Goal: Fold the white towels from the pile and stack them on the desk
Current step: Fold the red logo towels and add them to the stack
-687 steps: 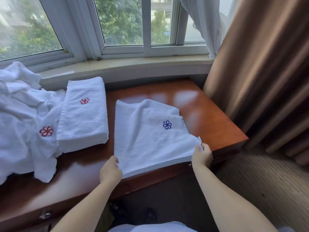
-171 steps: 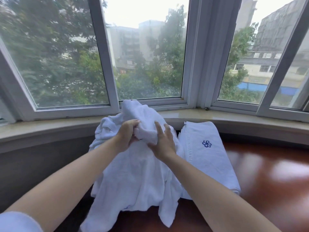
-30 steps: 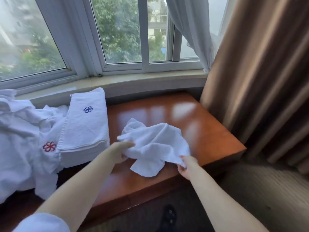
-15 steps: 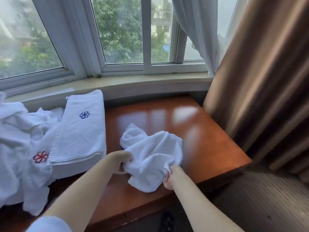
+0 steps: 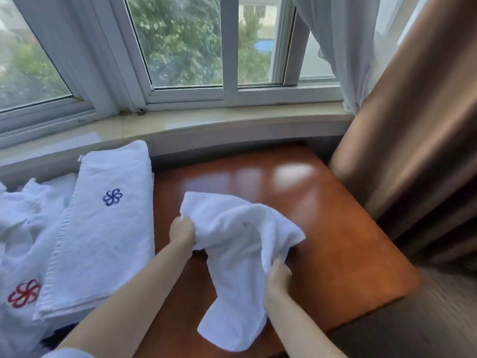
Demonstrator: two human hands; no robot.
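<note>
A crumpled white towel (image 5: 240, 254) hangs over the brown wooden desk (image 5: 335, 241). My left hand (image 5: 182, 232) grips its left edge. My right hand (image 5: 277, 276) grips its right edge lower down, and a loose end droops toward the desk's front edge. To the left lies the stack of folded white towels (image 5: 103, 233), the top one with a blue flower emblem. Further left is the unfolded pile of white towels (image 5: 20, 267), one showing a red flower emblem.
A stone window sill (image 5: 206, 120) runs behind the desk below the window. A brown curtain (image 5: 426, 151) hangs at the right, close to the desk's right edge, with a sheer white curtain (image 5: 343, 47) beside it.
Both hands have lifted the crumpled towel a little and pulled it apart; my left hand rose to the towel's upper left, and the loose end now hangs down toward me.
</note>
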